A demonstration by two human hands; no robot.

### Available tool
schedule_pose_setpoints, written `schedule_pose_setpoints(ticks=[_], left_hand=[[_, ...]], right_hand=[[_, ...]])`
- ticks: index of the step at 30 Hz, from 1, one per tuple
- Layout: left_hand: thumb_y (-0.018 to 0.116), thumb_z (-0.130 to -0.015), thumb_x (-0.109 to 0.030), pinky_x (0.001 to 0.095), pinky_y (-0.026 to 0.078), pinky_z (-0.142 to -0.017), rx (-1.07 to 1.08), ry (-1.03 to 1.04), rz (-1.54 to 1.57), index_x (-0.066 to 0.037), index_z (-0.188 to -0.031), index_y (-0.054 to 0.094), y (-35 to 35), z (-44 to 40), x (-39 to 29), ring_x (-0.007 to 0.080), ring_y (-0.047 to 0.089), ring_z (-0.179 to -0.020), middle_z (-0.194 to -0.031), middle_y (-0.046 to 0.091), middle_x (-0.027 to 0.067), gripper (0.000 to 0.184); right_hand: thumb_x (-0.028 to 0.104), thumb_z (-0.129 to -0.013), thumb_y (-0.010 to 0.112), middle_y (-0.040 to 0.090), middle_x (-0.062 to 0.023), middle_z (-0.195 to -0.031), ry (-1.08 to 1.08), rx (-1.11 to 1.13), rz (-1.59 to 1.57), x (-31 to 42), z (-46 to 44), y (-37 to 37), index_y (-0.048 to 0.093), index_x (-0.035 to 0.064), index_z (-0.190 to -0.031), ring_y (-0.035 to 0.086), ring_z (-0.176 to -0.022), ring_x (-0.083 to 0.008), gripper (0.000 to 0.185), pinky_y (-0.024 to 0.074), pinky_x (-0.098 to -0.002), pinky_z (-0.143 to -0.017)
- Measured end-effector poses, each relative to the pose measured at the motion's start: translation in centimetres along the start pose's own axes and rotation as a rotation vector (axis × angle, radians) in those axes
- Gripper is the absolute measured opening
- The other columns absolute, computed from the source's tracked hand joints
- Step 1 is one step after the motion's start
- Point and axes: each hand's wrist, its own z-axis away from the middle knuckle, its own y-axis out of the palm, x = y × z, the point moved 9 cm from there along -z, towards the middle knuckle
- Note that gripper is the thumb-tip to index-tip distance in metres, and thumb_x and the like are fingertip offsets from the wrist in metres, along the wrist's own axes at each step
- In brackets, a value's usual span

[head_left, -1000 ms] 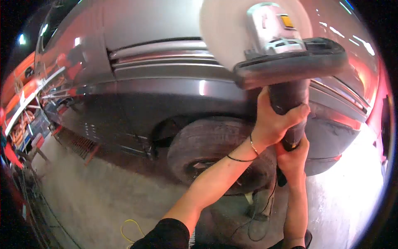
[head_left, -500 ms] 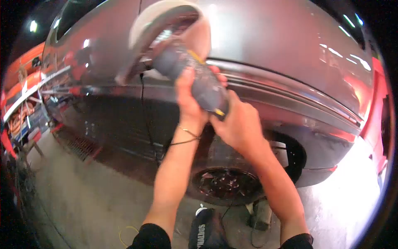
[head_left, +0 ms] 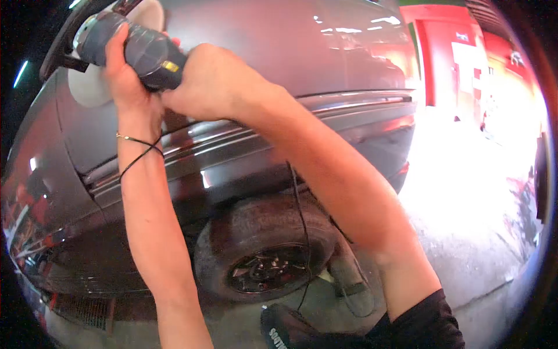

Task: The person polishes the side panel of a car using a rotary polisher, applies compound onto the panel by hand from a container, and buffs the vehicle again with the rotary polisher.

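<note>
Glare bleaches the floor (head_left: 459,200) at right within dark fisheye edges.

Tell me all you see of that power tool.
The tool looks dark and plastic, with a yellow mark near its rear and a pale disc at its head, before the car. It slants up-left. The left hand grips its middle, the right hand its rear. Whether the disc spins is unclear.

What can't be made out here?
All in the head view:
Left hand: most fingers hidden behind the power tool.
Right hand: fingers hidden behind the hand itself.
White disc: middle covered by the tool.
Pale patch, upper right: too small to identify.
Floor at right: washed out by glare.
</note>
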Motion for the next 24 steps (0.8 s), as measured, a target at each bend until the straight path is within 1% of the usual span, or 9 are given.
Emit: schedule_pose_setpoints(ticks=[4, 6, 9, 12, 14, 16, 18, 20, 24], left_hand=[[0.066, -0.103, -0.050, 0.0455, 0.065, -0.080, 0.083, -0.017, 0.048, 0.001, -0.110, 0.068, 6.5, 0.7, 6.6, 0.0324, 0.078, -0.089, -0.095, 0.076, 0.0160, 0.051], [0.069, -0.101, -0.050, 0.0454, 0.065, -0.078, -0.063, -0.009, 0.010, -0.001, -0.109, 0.068, 8.3, 2.0, 9.6, 0.0319, 0.078, -0.083, -0.093, 0.076, 0.0149, 0.049], [0.075, -0.098, -0.044, 0.0441, 0.065, -0.077, -0.039, 0.011, -0.028, -0.004, -0.110, 0.068, 10.6, 2.6, 14.7, 0.0297, 0.078, -0.081, -0.090, 0.075, 0.0118, 0.043], [0.081, -0.095, -0.038, 0.0407, 0.064, -0.078, -0.015, 0.032, -0.070, -0.004, -0.116, 0.068, 14.7, 4.9, 17.8, 0.0248, 0.077, -0.081, -0.090, 0.073, 0.0076, 0.042], [0.086, -0.091, -0.034, 0.0380, 0.062, -0.078, 0.069, 0.139, -0.117, -0.003, -0.120, 0.070, 17.1, 6.4, 19.4, 0.0192, 0.073, -0.081, -0.090, 0.073, 0.0057, 0.046], [0.089, -0.087, -0.029, 0.0360, 0.060, -0.079, 0.158, 0.049, -0.152, -0.004, -0.123, 0.072, 19.6, 8.8, 20.0, 0.0154, 0.071, -0.085, -0.095, 0.074, 0.0040, 0.047], [0.090, -0.085, -0.027, 0.0369, 0.060, -0.080, 0.239, -0.104, -0.251, -0.006, -0.119, 0.074, 20.5, 9.7, 23.2, 0.0164, 0.072, -0.087, -0.100, 0.076, 0.0040, 0.043], [0.090, -0.084, -0.027, 0.0380, 0.061, -0.081, 0.283, -0.134, -0.245, -0.006, -0.115, 0.075, 21.2, 10.8, 25.5, 0.0181, 0.073, -0.088, -0.101, 0.078, 0.0049, 0.041], [0.092, -0.082, -0.026, 0.0386, 0.061, -0.081, 0.207, 0.001, -0.357, -0.005, -0.111, 0.076, 20.1, 13.8, 26.0, 0.0184, 0.073, -0.085, -0.098, 0.078, 0.0063, 0.039]], right_hand=[[0.038, -0.078, 0.081, 0.077, -0.0314, -0.101, 0.100, -0.093, -0.014, -6.7, 3.3, -3.4, 0.080, -0.0052, -0.104, 0.077, -0.102, -0.0457, 0.051, 0.0615, -0.0491, -0.094], [0.038, -0.077, 0.083, 0.077, -0.0314, -0.099, 0.110, -0.145, -0.076, -10.5, 5.0, -3.7, 0.080, -0.0038, -0.105, 0.077, -0.101, -0.0462, 0.050, 0.0610, -0.0496, -0.094], [0.033, -0.078, 0.085, 0.078, -0.0299, -0.098, 0.168, -0.220, -0.216, -14.1, 8.9, -5.4, 0.079, -0.0041, -0.106, 0.078, -0.100, -0.0448, 0.047, 0.0609, -0.0484, -0.091], [0.026, -0.081, 0.086, 0.080, -0.0246, -0.097, 0.305, -0.275, -0.262, -17.3, 13.2, -7.0, 0.077, -0.0042, -0.112, 0.080, -0.094, -0.0370, 0.044, 0.0603, -0.0465, -0.088], [0.020, -0.085, 0.085, 0.081, -0.0173, -0.096, 0.378, -0.325, -0.272, -19.9, 15.7, -7.2, 0.075, -0.0033, -0.118, 0.078, -0.088, -0.0268, 0.041, 0.0601, -0.0433, -0.084], [0.025, -0.091, 0.084, 0.069, -0.0028, -0.073, 0.439, -0.432, -0.339, -22.7, 18.3, -6.4, 0.073, -0.0006, -0.095, 0.061, -0.060, -0.0126, 0.028, 0.0475, -0.0334, -0.054], [0.021, -0.095, 0.080, 0.066, -0.0027, -0.070, 0.538, -0.461, -0.456, -24.1, 20.7, -5.2, 0.071, 0.0010, -0.090, 0.059, -0.054, -0.0127, 0.022, 0.0450, -0.0323, -0.050], [0.017, -0.096, 0.078, 0.067, -0.0029, -0.069, 0.556, -0.482, -0.519, -25.3, 22.5, -3.6, 0.070, 0.0004, -0.090, 0.059, -0.054, -0.0122, 0.019, 0.0448, -0.0318, -0.050], [0.012, -0.097, 0.075, 0.066, -0.0028, -0.067, 0.607, -0.560, -0.676, -26.7, 26.1, -0.5, 0.069, -0.0001, -0.089, 0.060, -0.053, -0.0134, 0.016, 0.0464, -0.0320, -0.051]])
